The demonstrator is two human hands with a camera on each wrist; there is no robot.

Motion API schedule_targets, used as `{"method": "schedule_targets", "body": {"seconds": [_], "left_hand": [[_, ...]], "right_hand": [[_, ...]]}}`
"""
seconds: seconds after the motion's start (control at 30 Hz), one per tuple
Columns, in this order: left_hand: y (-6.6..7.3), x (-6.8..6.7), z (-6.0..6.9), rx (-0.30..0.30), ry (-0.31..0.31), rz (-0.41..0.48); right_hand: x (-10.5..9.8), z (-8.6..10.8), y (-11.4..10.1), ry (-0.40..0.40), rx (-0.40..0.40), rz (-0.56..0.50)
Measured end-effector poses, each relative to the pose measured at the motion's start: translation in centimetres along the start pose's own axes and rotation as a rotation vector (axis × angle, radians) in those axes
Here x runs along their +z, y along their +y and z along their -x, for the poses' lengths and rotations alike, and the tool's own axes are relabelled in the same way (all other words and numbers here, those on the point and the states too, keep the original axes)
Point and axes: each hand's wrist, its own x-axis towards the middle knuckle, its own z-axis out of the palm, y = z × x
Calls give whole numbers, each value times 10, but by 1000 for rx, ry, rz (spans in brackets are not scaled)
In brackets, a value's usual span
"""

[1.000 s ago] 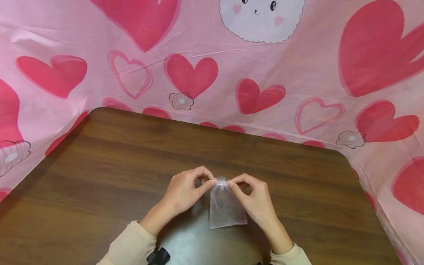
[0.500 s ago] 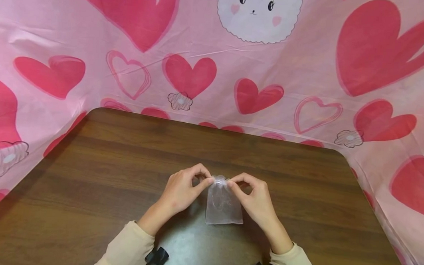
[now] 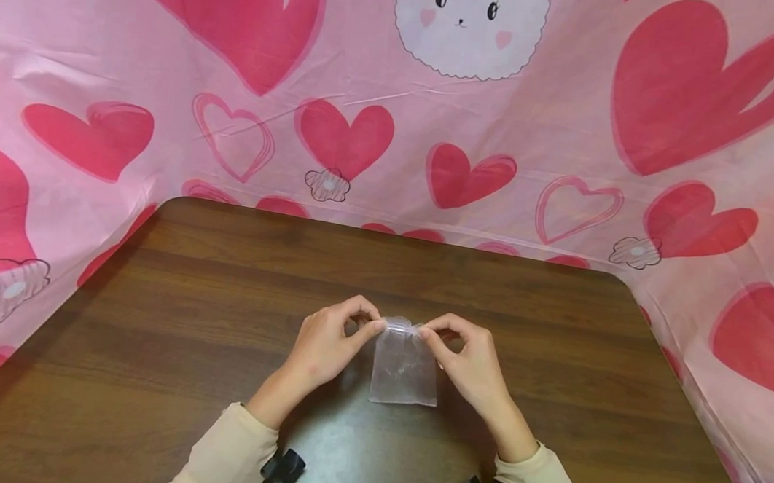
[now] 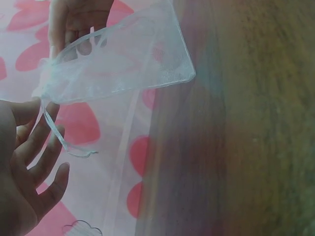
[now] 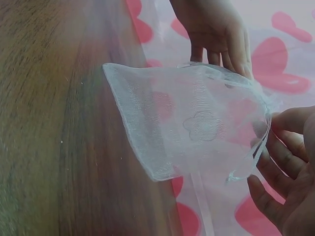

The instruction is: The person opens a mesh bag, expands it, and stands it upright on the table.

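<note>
A small sheer white drawstring pouch [image 3: 404,370] hangs above the table between the two hands, its neck gathered at the top. My left hand [image 3: 325,344] pinches the left side of the neck between thumb and forefinger, the other fingers spread loosely. On the opposite side, my right hand [image 3: 466,355] pinches the neck in the same way. A thin ribbon loop [image 4: 66,142] dangles beside the left hand in the left wrist view, and a similar drawstring loop [image 5: 246,167] hangs by the right hand in the right wrist view. Through the sheer fabric, no contents show.
Beneath the hands is a dark brown wooden table [image 3: 227,277]. A pink cloth [image 3: 384,44] printed with red hearts hangs behind and along both sides of it. Black wrist devices [image 3: 285,467] sit at the cuffs of the beige sleeves.
The pouch and left hand have shifted slightly left and up in the head view. The gathered neck looks a little wider, and the hands have moved slightly apart. Both pinches persist.
</note>
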Motion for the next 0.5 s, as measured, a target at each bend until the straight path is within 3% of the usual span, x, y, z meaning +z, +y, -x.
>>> {"method": "schedule_targets", "body": {"seconds": [0.5], "left_hand": [[0,-2,0,-4,3,5]], "right_hand": [[-2,-1,1,11,0,-7]]}}
